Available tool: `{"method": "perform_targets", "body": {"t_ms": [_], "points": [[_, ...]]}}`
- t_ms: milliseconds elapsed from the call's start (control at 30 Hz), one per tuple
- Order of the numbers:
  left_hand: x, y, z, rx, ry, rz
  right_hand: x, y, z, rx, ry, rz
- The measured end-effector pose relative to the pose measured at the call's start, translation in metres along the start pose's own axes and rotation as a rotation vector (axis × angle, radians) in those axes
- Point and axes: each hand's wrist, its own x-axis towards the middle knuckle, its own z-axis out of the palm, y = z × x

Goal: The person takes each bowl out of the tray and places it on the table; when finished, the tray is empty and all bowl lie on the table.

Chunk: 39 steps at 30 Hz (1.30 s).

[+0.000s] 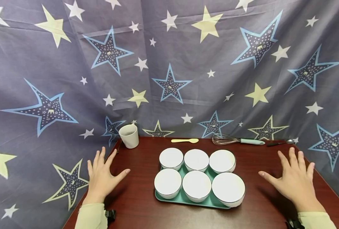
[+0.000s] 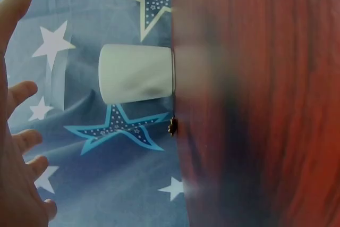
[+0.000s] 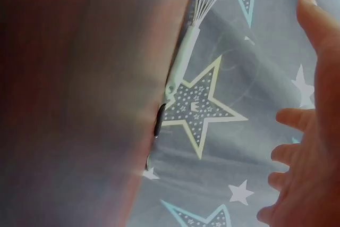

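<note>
My left hand (image 1: 102,178) is held with fingers spread at the table's left side, nothing in its grasp. Just beyond its fingertips stands a white mug (image 1: 129,136), which also shows as a white cup shape (image 2: 137,73) in the left wrist view. My right hand (image 1: 296,181) is spread the same way on the right side, holding nothing. Between the hands, several white bowls (image 1: 196,185) stand in two rows on a green tray (image 1: 181,201). Farther back from the right hand lie a whisk (image 1: 251,142) with a pale green handle and a small black-handled spoon (image 1: 276,144).
A yellow spoon (image 1: 183,140) lies along the back edge of the dark red-brown table (image 1: 138,203). By the mug, a small dark object (image 2: 172,126) sits at the table's left edge. Star-patterned grey cloth (image 1: 169,121) hangs behind and at both sides.
</note>
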Motion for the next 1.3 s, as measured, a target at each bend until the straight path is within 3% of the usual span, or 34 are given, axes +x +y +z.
{"method": "perform_targets", "body": {"t_ms": [333, 567, 800, 1300], "points": [[0.004, 0.007, 0.000, -0.043, -0.021, -0.026, 0.021, -0.021, -0.005, 0.027, 0.000, -0.067], [0.011, 0.011, 0.003, -0.162, -0.008, -0.042, 0.035, -0.044, -0.014, 0.118, -0.011, -0.062], [0.024, 0.018, 0.007, -0.216, 0.000, -0.063, 0.049, -0.062, -0.015, 0.184, -0.010, -0.062], [0.049, 0.040, 0.018, -0.345, 0.002, -0.026, 0.061, -0.077, -0.006, 0.288, -0.020, -0.061]]}}
